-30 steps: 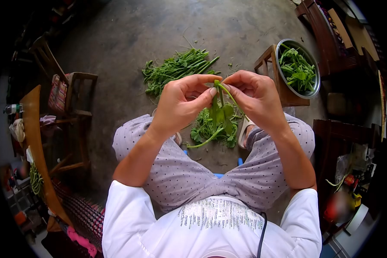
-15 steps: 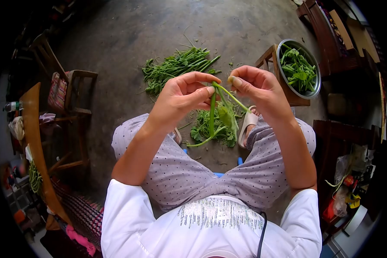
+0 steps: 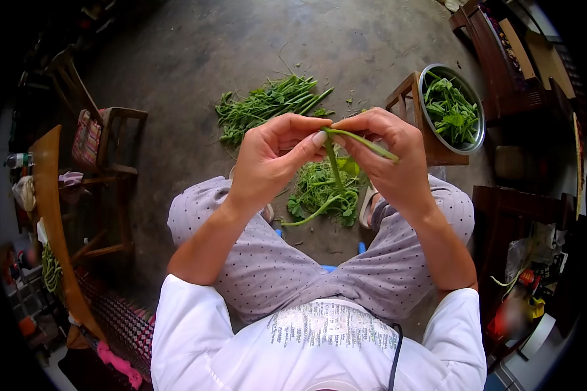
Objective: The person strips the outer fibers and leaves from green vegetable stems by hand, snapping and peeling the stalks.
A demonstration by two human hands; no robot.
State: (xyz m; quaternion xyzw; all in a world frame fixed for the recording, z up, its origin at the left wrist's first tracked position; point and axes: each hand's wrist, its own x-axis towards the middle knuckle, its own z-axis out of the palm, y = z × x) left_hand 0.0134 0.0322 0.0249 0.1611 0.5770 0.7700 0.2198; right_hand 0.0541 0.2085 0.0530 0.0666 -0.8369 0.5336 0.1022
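Note:
Between my knees, my left hand (image 3: 277,146) pinches the top of a green stem (image 3: 333,163) that hangs down from the fingertips. My right hand (image 3: 385,146) has its thumb and fingers closed at the same spot, on a paler stem piece (image 3: 365,141) that bends out to the right across the fingers. Below both hands, a loose heap of leafy trimmings (image 3: 323,195) lies on the floor between my feet. Beyond my left hand, a larger bundle of green stems with leaves (image 3: 267,104) rests on the floor.
A metal basin (image 3: 481,133) of cut greens sits on a wooden stool (image 3: 445,154) at the right. On the left are a wooden chair (image 3: 120,116) and a wooden tabletop edge (image 3: 52,195). Dark wooden furniture (image 3: 502,85) lines the right side.
My right hand was apart from my left half a second ago and is now back against its fingertips. The paler stem piece has swung up to the right.

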